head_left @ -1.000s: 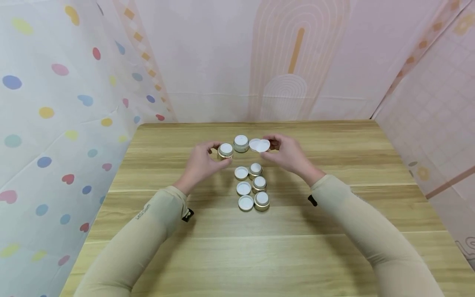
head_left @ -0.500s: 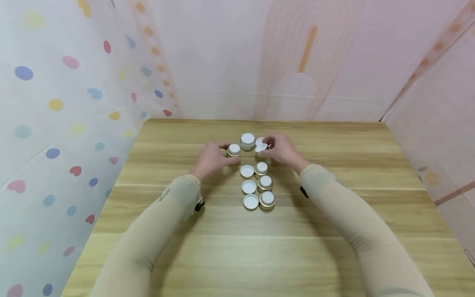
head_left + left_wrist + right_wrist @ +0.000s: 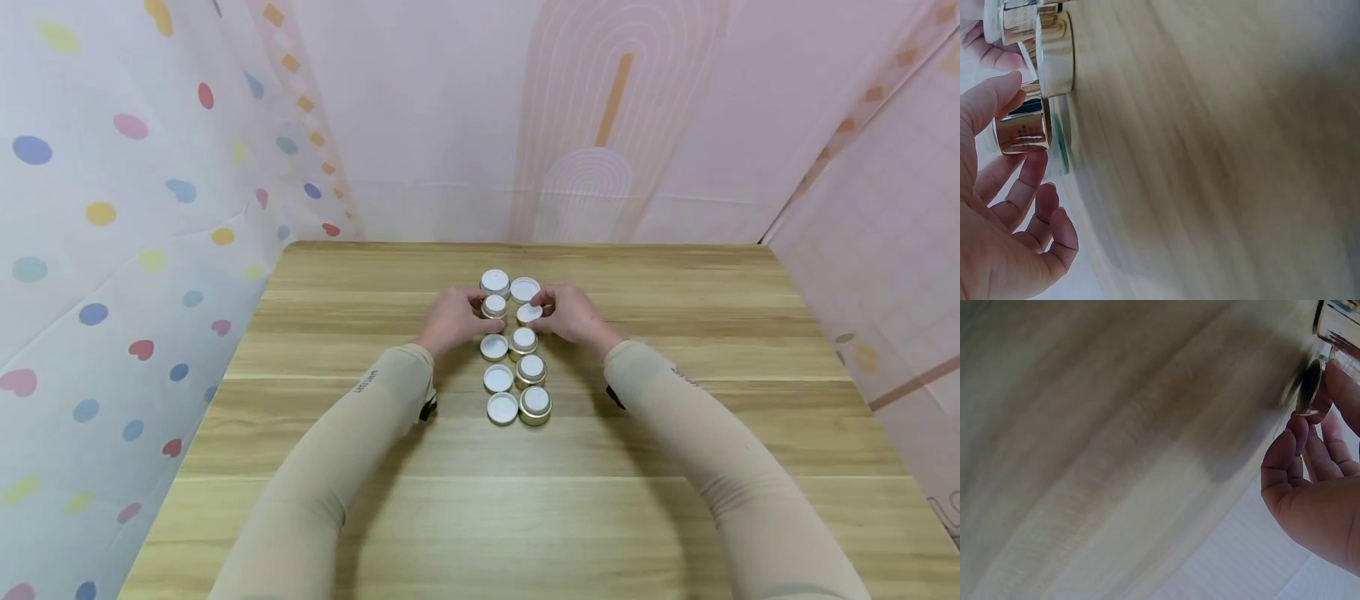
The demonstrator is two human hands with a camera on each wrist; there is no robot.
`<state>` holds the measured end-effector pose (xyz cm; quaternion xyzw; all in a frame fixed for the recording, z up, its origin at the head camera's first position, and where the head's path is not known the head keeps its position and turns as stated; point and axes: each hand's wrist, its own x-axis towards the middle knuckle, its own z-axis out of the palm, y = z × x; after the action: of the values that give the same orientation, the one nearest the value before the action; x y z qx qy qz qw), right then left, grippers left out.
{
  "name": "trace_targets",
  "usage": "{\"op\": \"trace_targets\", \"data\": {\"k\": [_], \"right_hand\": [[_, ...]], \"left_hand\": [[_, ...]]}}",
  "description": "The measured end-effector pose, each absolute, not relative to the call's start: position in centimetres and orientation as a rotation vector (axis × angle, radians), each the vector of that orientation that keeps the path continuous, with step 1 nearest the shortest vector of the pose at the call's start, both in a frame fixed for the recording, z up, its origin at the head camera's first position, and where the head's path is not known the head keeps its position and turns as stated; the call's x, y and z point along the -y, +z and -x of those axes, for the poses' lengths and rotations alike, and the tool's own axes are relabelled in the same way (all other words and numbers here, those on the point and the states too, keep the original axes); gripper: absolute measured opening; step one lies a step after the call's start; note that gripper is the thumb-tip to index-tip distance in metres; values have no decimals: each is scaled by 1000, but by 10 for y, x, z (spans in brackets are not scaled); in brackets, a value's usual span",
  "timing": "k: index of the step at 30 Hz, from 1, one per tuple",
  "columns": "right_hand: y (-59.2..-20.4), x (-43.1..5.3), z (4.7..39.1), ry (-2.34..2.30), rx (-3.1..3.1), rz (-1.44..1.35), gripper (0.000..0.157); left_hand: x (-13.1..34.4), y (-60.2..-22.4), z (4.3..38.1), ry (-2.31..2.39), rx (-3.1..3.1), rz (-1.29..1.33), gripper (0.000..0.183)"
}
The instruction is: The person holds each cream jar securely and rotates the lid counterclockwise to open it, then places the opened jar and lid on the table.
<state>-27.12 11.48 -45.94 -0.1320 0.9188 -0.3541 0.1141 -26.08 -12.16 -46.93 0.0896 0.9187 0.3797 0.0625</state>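
In the head view my left hand [image 3: 454,320] grips a small gold jar [image 3: 494,307] between thumb and fingers, its white top facing up. The left wrist view shows the same gold jar [image 3: 1021,132] by its shiny side. Across from it, my right hand [image 3: 573,317] pinches a small round lid [image 3: 528,313], white inside up. That lid's gold outside [image 3: 1314,387] shows in the right wrist view. Just behind them stand a larger jar [image 3: 495,279] and its white-lined lid [image 3: 524,288]. Whether the held jar and lid touch the table is unclear.
Nearer the person, three open gold jars [image 3: 536,403] stand in a column. Three upturned lids [image 3: 502,408] lie in a column at their left. All are on a wooden table [image 3: 645,517], with patterned cloth walls [image 3: 450,125] behind and at the sides.
My left hand has carried the gold jar rightward, to just in front of the larger jar. My right hand has brought the lid nearer and lower, uncovering the larger lid behind.
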Motion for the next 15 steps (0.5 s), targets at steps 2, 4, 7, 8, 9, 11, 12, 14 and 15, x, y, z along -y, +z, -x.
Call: {"op": "trace_targets", "data": {"k": [2, 4, 7, 8, 9, 11, 12, 14, 15], "right_hand": [[-461, -115, 271, -1036, -2700, 399, 32], [-463, -114, 271, -1030, -2707, 423, 32], [-465, -114, 272, -1028, -2722, 460, 32], [-466, -114, 273, -1032, -2722, 465, 32], [-467, -114, 273, -1027, -2726, 473, 32], [-468, -113, 274, -1018, -2730, 478, 32], [-469, -113, 274, -1015, -2732, 480, 31], [-469, -112, 273, -1004, -2732, 487, 32], [-469, -112, 273, -1000, -2731, 493, 32]], "left_hand": [[120, -471, 261, 1138, -2781, -276, 35], [120, -473, 262, 1129, -2789, -278, 36], [119, -473, 261, 1135, -2785, -277, 38], [119, -473, 261, 1135, -2784, -277, 38], [119, -473, 261, 1135, -2783, -277, 39], [119, -473, 261, 1127, -2781, -272, 40], [119, -474, 261, 1120, -2783, -271, 41], [119, -474, 261, 1110, -2783, -270, 43], [118, -474, 261, 1102, -2783, -266, 45]]}}
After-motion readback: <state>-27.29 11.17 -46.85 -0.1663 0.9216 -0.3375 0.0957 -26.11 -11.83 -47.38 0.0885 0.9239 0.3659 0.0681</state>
